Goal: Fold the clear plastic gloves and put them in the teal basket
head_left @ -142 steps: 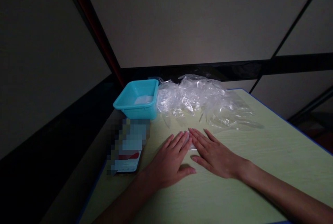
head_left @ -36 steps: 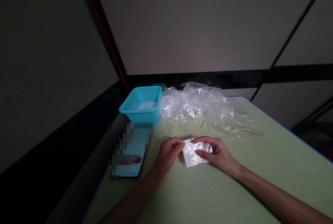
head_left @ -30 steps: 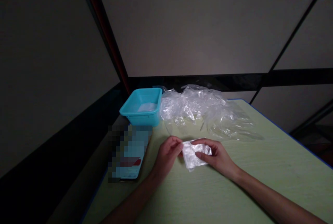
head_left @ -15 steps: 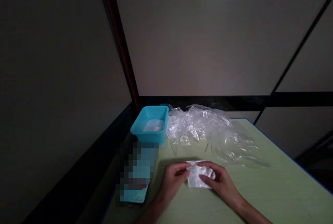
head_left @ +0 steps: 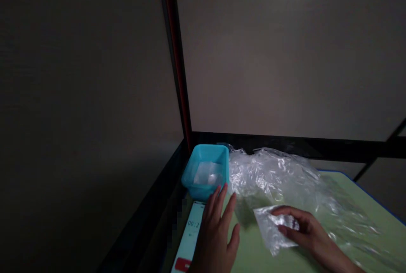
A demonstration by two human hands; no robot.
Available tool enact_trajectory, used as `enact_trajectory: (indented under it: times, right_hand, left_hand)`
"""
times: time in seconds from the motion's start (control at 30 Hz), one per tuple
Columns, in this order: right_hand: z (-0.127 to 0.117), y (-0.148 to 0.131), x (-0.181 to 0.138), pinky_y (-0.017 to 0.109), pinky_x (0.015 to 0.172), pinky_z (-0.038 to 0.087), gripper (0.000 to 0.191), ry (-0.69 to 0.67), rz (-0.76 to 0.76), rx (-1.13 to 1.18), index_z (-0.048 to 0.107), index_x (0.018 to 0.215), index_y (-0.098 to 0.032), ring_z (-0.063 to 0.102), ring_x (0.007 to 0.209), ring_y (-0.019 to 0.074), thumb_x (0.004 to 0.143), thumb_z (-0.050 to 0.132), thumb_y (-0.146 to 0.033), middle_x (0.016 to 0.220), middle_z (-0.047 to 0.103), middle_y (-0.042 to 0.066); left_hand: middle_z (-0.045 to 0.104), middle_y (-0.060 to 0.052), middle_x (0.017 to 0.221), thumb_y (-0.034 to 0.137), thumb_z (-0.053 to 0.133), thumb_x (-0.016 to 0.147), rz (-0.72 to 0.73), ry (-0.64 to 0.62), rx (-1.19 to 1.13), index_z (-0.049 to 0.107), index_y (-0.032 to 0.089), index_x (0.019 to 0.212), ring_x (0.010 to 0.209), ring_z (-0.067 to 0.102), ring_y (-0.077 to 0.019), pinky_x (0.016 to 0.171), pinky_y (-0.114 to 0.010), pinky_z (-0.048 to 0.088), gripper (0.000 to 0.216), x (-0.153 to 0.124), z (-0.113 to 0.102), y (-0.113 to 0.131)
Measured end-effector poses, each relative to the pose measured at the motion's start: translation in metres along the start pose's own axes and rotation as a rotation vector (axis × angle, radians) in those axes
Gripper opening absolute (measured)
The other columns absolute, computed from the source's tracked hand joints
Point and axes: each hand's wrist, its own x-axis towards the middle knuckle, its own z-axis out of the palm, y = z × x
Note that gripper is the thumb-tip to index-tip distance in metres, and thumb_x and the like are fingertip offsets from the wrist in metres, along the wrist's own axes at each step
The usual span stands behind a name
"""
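My right hand (head_left: 309, 233) pinches a small folded square of clear plastic (head_left: 265, 225) between thumb and fingers, just above the table. My left hand (head_left: 217, 233) holds nothing; its fingers are stretched out and apart, pointing toward the near side of a turquoise plastic basin (head_left: 187, 180). Whether its fingertips touch the basin, I cannot tell. Inside the basin lie folded clear plastic pieces (head_left: 206, 173). A phone (head_left: 188, 239) with a lit timer screen lies by my left hand, which covers part of it.
A crumpled heap of clear plastic (head_left: 275, 173) spreads along the back of the light green table (head_left: 250, 256) and toward the right. A dark-trimmed wall (head_left: 279, 61) stands behind it, and another wall (head_left: 127, 95) rises close on the left.
My left hand has let go of the plastic square and moved toward the basin, its fingers opening out. The square stays in my right hand, now tilted. The view has turned left.
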Motion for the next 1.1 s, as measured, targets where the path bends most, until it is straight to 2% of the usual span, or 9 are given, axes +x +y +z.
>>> enact_trajectory:
  times: [0.07, 0.13, 0.33, 0.47, 0.57, 0.7, 0.83, 0.97, 1.1]
  right_hand:
    - [-0.003, -0.018, 0.021, 0.030, 0.059, 0.047, 0.023, -0.016, -0.041, -0.027, 0.070, 0.082, -0.024, 0.059, 0.073, 0.0213, 0.065, 0.069, -0.040, 0.087, 0.066, 0.006]
    - [-0.003, -0.037, 0.042, 0.030, 0.058, 0.047, 0.023, -0.045, -0.067, -0.046, 0.069, 0.081, -0.023, 0.058, 0.072, 0.0208, 0.065, 0.069, -0.039, 0.086, 0.066, 0.006]
    - [0.021, -0.084, 0.111, 0.029, 0.064, 0.046, 0.017, -0.236, -0.183, -0.013, 0.066, 0.082, -0.021, 0.059, 0.076, 0.0179, 0.068, 0.067, -0.031, 0.085, 0.065, 0.003]
    - [0.048, -0.101, 0.157, 0.027, 0.064, 0.045, 0.012, -0.433, -0.294, -0.034, 0.064, 0.079, -0.018, 0.057, 0.072, 0.0142, 0.068, 0.063, -0.023, 0.082, 0.064, 0.001]
    - [0.070, -0.108, 0.183, 0.022, 0.058, 0.042, 0.013, -0.653, -0.392, -0.240, 0.064, 0.078, -0.017, 0.054, 0.064, 0.0104, 0.068, 0.057, -0.012, 0.074, 0.062, -0.002]
    - [0.099, -0.110, 0.198, 0.019, 0.052, 0.039, 0.021, -0.807, -0.407, -0.336, 0.064, 0.063, -0.015, 0.051, 0.053, 0.0079, 0.057, 0.057, 0.004, 0.057, 0.058, -0.006]
    - [0.124, -0.109, 0.199, 0.017, 0.049, 0.039, 0.026, -0.913, -0.452, -0.399, 0.063, 0.055, -0.015, 0.051, 0.050, 0.0073, 0.052, 0.056, 0.011, 0.050, 0.055, -0.008]
    - [0.142, -0.104, 0.199, 0.016, 0.048, 0.039, 0.027, -0.960, -0.515, -0.447, 0.063, 0.053, -0.014, 0.051, 0.048, 0.0071, 0.049, 0.058, 0.012, 0.048, 0.055, -0.008]
    - [0.153, -0.093, 0.197, 0.016, 0.050, 0.037, 0.026, -0.921, -0.567, -0.536, 0.063, 0.051, -0.015, 0.050, 0.049, 0.0054, 0.053, 0.056, 0.010, 0.047, 0.052, -0.011]
  left_hand:
    - [0.023, -0.006, 0.145, 0.006, 0.045, 0.075, -0.012, -0.008, 0.140, 0.030, 0.023, 0.137, 0.133, 0.018, -0.0285, 0.103, -0.053, 0.025, 0.066, 0.007, -0.003, -0.012]
    - [0.023, -0.008, 0.145, 0.008, 0.046, 0.075, -0.021, -0.037, 0.230, 0.027, 0.021, 0.138, 0.133, 0.018, -0.0304, 0.102, -0.056, 0.024, 0.067, 0.010, -0.003, -0.023]
    - [0.028, -0.011, 0.142, 0.011, 0.050, 0.071, 0.053, -0.143, 0.285, 0.023, 0.020, 0.140, 0.129, 0.023, -0.0374, 0.097, -0.060, 0.029, 0.075, -0.004, 0.003, -0.043]
    - [0.025, -0.010, 0.143, 0.014, 0.056, 0.066, 0.064, -0.189, 0.236, 0.020, 0.023, 0.140, 0.128, 0.025, -0.0395, 0.094, -0.059, 0.035, 0.083, -0.016, 0.005, -0.050]
    - [0.019, -0.009, 0.144, 0.017, 0.058, 0.068, 0.068, -0.207, 0.203, 0.014, 0.025, 0.141, 0.128, 0.024, -0.0402, 0.092, -0.060, 0.036, 0.086, -0.020, 0.004, -0.051]
    - [0.015, -0.010, 0.144, 0.025, 0.062, 0.069, 0.098, -0.255, 0.217, 0.005, 0.026, 0.141, 0.126, 0.025, -0.0418, 0.090, -0.060, 0.038, 0.091, -0.024, 0.002, -0.055]
    - [0.017, -0.009, 0.143, 0.030, 0.064, 0.070, 0.140, -0.287, 0.212, 0.003, 0.028, 0.141, 0.126, 0.028, -0.0400, 0.092, -0.055, 0.040, 0.093, -0.027, 0.001, -0.062]
    - [0.017, -0.009, 0.143, 0.032, 0.065, 0.070, 0.141, -0.294, 0.185, 0.005, 0.027, 0.141, 0.126, 0.028, -0.0393, 0.090, -0.052, 0.042, 0.092, -0.027, 0.002, -0.065]
    - [0.019, -0.009, 0.142, 0.029, 0.067, 0.068, 0.109, -0.310, 0.215, 0.013, 0.027, 0.141, 0.126, 0.028, -0.0387, 0.091, -0.050, 0.043, 0.091, -0.026, 0.002, -0.058]
